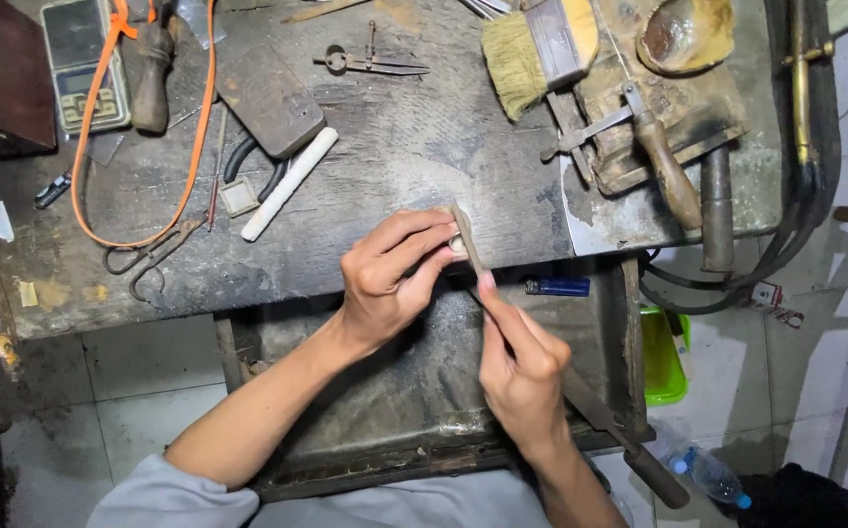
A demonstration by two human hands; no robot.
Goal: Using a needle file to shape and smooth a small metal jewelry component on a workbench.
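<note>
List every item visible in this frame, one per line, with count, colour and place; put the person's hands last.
small silver-coloured ring: one, pale metal, pinched in left fingertips at bench edge
long flat metal file: one, grey-brown, held by right hand, laid across the ring
blue lighter: one, in the tray under the bench
wide bristle brush: one, tan, top centre
metal dividers: one, grey, top centre
white stick: one, left of centre
orange strap: one, looped at left
pocket scale: one, grey, top left
wooden-handled tool: one, brown, right
green container: one, on floor right
plastic bottle: one, clear with blue cap, floor
worn wooden workbench: one, dark grey
left hand: one, gripping ring
right hand: one, gripping file
</note>
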